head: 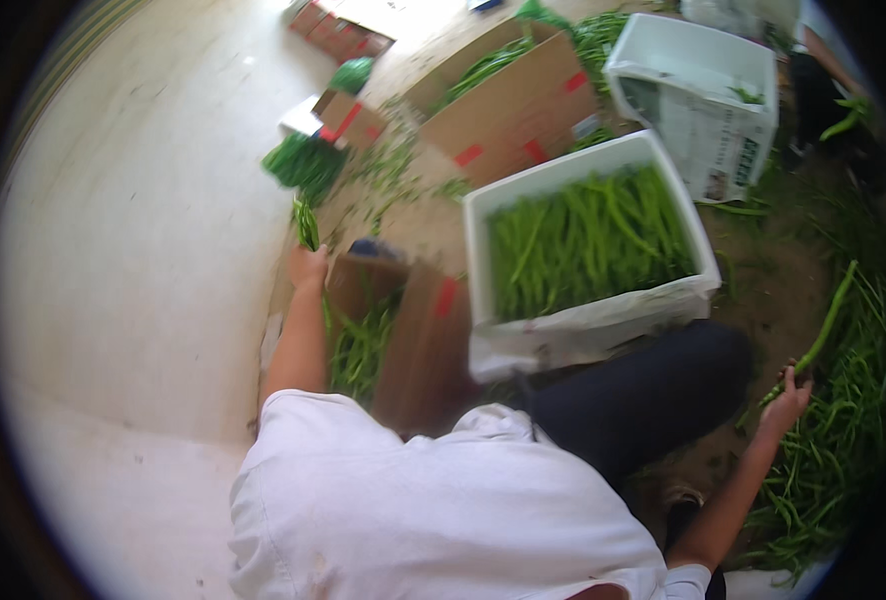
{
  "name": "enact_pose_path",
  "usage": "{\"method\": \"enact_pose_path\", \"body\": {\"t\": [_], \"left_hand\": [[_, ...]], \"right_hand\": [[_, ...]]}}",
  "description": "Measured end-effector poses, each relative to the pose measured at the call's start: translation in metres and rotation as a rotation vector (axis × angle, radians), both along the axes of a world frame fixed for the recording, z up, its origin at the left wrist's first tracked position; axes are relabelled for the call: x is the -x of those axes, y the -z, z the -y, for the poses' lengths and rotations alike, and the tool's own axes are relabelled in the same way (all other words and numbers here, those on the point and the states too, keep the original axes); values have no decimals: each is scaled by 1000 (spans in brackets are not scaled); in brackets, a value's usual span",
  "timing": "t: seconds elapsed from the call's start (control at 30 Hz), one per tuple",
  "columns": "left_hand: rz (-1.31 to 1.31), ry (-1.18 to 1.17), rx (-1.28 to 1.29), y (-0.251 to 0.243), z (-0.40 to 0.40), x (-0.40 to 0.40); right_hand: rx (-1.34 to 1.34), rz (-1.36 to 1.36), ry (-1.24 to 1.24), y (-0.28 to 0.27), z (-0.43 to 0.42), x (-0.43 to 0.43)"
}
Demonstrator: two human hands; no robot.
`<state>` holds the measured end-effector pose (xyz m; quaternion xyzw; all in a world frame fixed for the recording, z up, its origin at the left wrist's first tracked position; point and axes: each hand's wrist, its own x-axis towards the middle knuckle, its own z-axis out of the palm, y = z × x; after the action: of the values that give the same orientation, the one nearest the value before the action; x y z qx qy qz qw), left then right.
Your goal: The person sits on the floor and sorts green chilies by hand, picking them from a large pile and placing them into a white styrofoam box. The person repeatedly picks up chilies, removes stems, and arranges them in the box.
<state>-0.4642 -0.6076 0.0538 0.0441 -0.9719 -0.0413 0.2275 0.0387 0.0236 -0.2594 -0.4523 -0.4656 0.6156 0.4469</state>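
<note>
My left hand (308, 264), near the pale wall, is closed on a few green chili peppers (306, 225). Below and to the right of it stands a cardboard box (424, 337) with more peppers inside. Far to the right, my right hand (786, 401) holds a long green pepper (827, 322) beside a large loose heap of peppers (833, 442) on the floor. Between my hands, in front of my dark-trousered leg, a white foam box (480, 262) holds long green peppers (585, 240) laid side by side.
A large cardboard box (510, 112) with peppers and a white foam box (694, 56) with a few scraps stand further ahead. Green net bags (304, 165) and a small carton (353, 120) lie by the wall (135, 225). At the upper right, another person's arm (829, 56) reaches down near some peppers.
</note>
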Motion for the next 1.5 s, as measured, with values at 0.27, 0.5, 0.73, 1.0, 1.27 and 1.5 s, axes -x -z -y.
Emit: {"method": "enact_pose_path", "body": {"t": [0.27,0.5,0.73,1.0,1.27,1.5], "left_hand": [[734,-191,-267,68,95,-30],[272,719,-480,72,-145,17],[1458,1711,-404,118,-529,-194],[2130,1173,-869,249,-686,-306],[2101,849,-881,338,-709,-329],[2133,660,-975,376,-700,-314]], "right_hand": [[96,-62,59,-7,4,3],[175,-136,-10,-63,38,28],[248,-292,-371,-92,54,44],[45,385,56,-34,8,-8],[-261,1468,401,107,-97,-153],[-556,1018,103,79,-70,-93]]}}
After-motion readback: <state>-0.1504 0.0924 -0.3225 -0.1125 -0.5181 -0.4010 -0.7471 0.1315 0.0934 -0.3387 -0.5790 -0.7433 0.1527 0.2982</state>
